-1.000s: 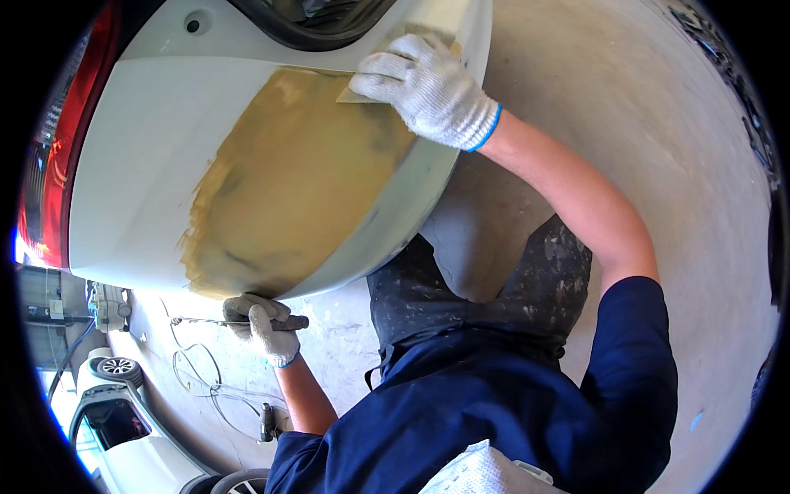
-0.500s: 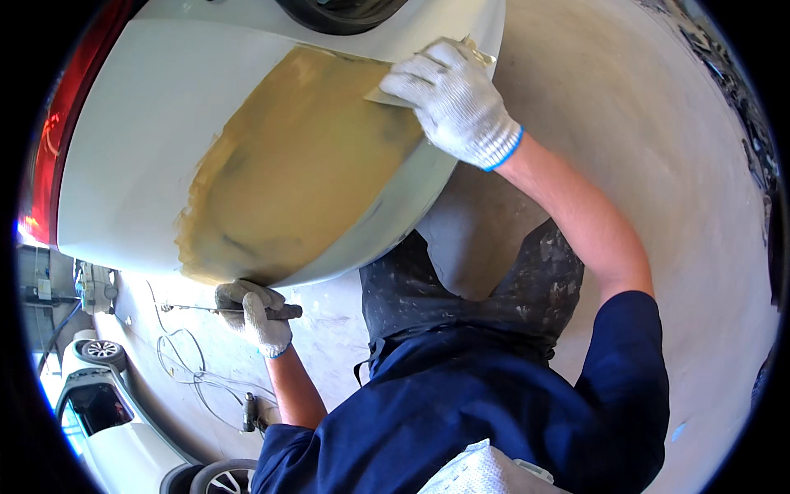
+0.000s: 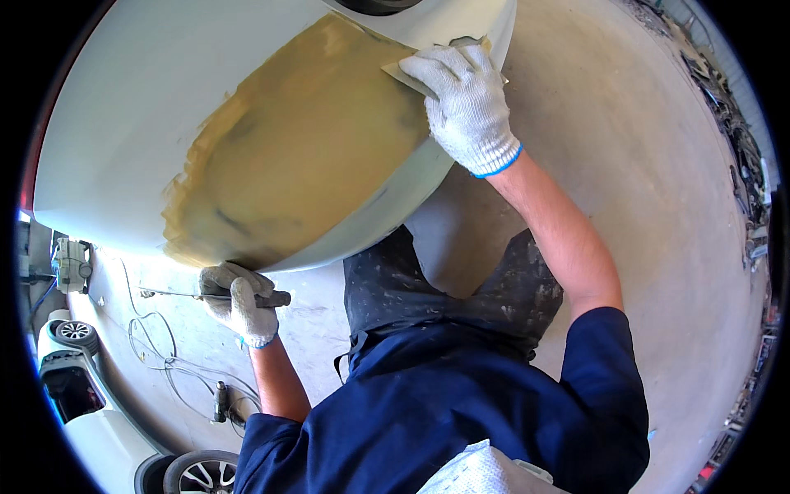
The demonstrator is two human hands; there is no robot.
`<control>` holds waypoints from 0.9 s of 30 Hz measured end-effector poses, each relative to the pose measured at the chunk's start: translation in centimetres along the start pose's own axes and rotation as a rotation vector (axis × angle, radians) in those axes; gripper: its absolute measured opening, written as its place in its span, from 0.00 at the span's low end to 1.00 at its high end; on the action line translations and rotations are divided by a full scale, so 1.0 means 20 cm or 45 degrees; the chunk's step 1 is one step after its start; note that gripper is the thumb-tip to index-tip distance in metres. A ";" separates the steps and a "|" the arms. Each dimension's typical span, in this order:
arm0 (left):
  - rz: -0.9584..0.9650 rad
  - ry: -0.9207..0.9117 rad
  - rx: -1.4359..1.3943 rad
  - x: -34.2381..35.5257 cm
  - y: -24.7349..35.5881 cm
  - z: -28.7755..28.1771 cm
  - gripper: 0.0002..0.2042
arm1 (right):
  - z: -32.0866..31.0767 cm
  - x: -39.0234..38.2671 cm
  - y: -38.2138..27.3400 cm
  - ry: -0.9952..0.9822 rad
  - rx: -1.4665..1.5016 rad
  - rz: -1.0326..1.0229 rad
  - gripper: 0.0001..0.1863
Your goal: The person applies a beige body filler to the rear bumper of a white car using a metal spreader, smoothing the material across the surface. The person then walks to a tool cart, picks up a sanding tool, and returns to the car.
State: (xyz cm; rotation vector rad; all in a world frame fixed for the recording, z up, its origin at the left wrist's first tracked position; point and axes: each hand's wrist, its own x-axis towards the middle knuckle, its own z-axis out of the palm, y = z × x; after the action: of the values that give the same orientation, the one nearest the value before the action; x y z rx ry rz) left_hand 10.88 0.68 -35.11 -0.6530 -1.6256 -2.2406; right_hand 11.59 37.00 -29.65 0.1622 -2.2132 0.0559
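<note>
A pale car body panel (image 3: 107, 140) carries a broad yellow-brown patch of filler (image 3: 304, 140), smeared with darker streaks. At the patch's right end my right hand (image 3: 473, 107), in a white knit glove, presses a thin flat spreader (image 3: 401, 78) to the surface. Its pale corners stick out on both sides of the fingers. Below the panel's lower left edge, my left hand (image 3: 240, 300), also gloved, is closed around a tool with a dark handle (image 3: 276, 299) and a thin blade or rod (image 3: 171, 294). The fingers hide its middle, so its exact kind is unclear.
A wheel (image 3: 374, 4) cuts into the top edge. On the concrete floor at left lie a looped hose (image 3: 169, 354) and a dark cylindrical tool (image 3: 220, 402). Another pale car (image 3: 107, 428) stands lower left. Assorted parts (image 3: 732, 148) line the far right.
The view has shifted a little, moving the car up and left in it. My right hand has turned slightly and slid nearer along the patch's right end. My left hand keeps its grip.
</note>
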 end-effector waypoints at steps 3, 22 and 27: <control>-0.008 0.011 -0.013 -0.01 0.00 -0.02 0.14 | -0.07 -0.05 -0.03 -0.110 0.023 -0.029 0.19; -0.068 0.024 0.025 -0.01 0.01 -0.03 0.15 | -0.35 -0.02 0.15 0.044 1.025 0.808 0.18; 0.008 -0.010 0.087 -0.01 0.02 0.00 0.08 | -0.20 -0.05 0.32 -0.006 1.685 1.320 0.17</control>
State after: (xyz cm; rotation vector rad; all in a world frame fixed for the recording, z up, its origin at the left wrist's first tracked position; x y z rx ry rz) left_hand 11.21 0.50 -34.99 -0.6493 -1.6929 -2.1702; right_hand 14.51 43.91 -27.88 -0.2885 -1.6736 2.0272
